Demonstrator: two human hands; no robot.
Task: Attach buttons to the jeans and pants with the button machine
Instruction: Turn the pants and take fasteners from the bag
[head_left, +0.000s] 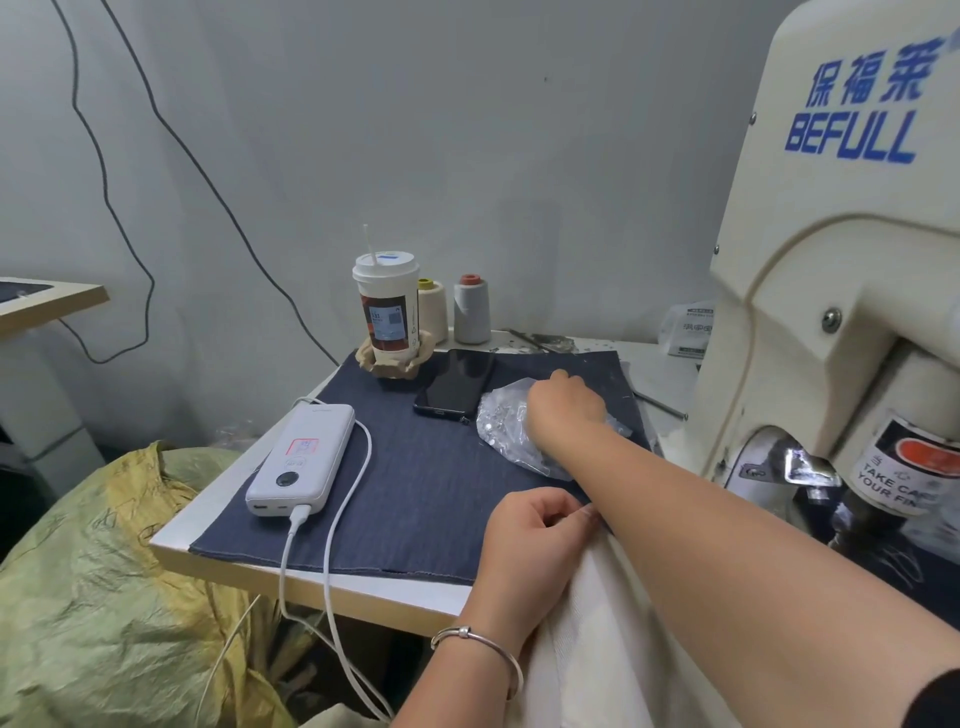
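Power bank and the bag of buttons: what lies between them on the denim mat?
In the head view, only bare denim mat lies between the power bank and the clear bag of buttons; the phone sits farther back.

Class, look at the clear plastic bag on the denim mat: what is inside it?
The clear plastic bag holds many small silvery pieces, probably buttons. The right hand reaches in and covers part of the contents; its fingertips are hidden.

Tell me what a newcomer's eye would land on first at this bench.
The cream button machine with its blue BEFULL lettering fills the right side. At centre, the right hand reaches across into a clear bag of buttons on the dark denim mat, while the left hand pinches the cream pants at the near edge. A white power bank lies on the mat's left.
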